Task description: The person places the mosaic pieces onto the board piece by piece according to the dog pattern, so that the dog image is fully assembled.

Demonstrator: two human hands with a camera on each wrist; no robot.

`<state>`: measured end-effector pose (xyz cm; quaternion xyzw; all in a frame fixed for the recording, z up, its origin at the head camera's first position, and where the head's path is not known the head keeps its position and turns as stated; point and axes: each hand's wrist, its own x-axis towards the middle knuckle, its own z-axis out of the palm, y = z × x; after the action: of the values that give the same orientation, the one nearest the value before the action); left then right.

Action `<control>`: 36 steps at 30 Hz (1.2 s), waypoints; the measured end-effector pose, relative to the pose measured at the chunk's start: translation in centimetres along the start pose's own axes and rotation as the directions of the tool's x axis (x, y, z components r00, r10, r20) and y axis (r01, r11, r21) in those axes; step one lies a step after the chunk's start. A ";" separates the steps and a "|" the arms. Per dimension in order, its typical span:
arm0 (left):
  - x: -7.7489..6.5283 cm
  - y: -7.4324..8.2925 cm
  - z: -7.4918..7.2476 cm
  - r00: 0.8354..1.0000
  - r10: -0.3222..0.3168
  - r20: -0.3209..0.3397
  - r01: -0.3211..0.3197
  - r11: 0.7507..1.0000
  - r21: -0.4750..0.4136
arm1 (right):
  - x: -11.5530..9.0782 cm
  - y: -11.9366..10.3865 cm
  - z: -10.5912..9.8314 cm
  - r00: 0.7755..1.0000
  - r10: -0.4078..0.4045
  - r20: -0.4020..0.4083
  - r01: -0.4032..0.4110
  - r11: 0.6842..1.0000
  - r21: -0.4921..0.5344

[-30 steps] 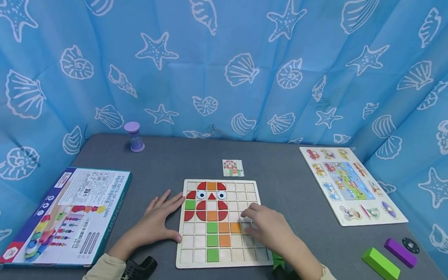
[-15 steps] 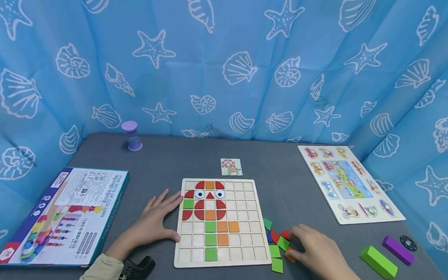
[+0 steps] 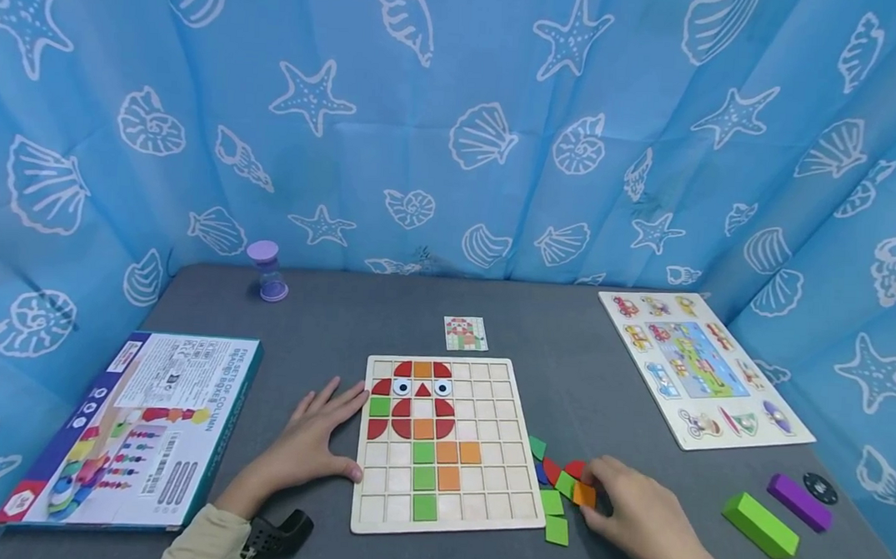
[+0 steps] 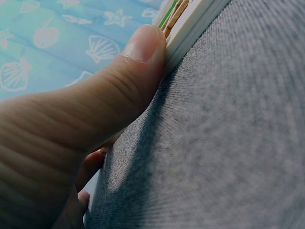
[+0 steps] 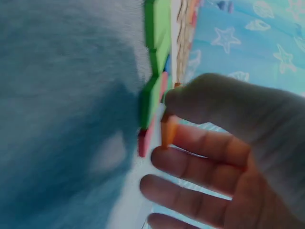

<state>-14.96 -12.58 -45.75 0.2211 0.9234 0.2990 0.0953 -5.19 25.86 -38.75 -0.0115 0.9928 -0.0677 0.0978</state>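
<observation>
A wooden grid board [image 3: 513,506] lies on the grey table, its left part filled with red, green and orange pieces and two eye pieces. My left hand [image 3: 313,440] rests along the board's left edge with its fingers spread; its thumb [image 4: 143,52] touches the rim in the left wrist view. To the right of the board, my right hand [image 3: 644,517] pinches an orange square tile [image 3: 584,494] between thumb and fingers. Right beside that tile lie loose green tiles [image 3: 555,530], red curved pieces [image 3: 551,470] and a blue piece [image 3: 540,474].
Beyond the board lies a small pattern card [image 3: 466,334]. A boxed toy [image 3: 178,434] is at left, an hourglass [image 3: 270,272] at the back. On the right are a picture puzzle [image 3: 702,374], a green block [image 3: 760,527], a purple block [image 3: 799,503] and a black disc [image 3: 820,487].
My right hand has moved off the board to the loose pieces at its right and taken hold of an orange tile. My left hand stays at the board's edge.
</observation>
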 end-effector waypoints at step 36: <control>-0.2 0.5 -0.5 1.000 0.017 -0.007 -0.017 0.999 -0.027 | 4.2 -6.1 -0.8 0.928 -0.327 -0.177 0.326 0.945 -0.036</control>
<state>-14.79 -12.51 -45.06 0.2264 0.9177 0.3131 0.0926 -9.38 19.81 -37.93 -0.1705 0.9820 -0.0806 -0.0051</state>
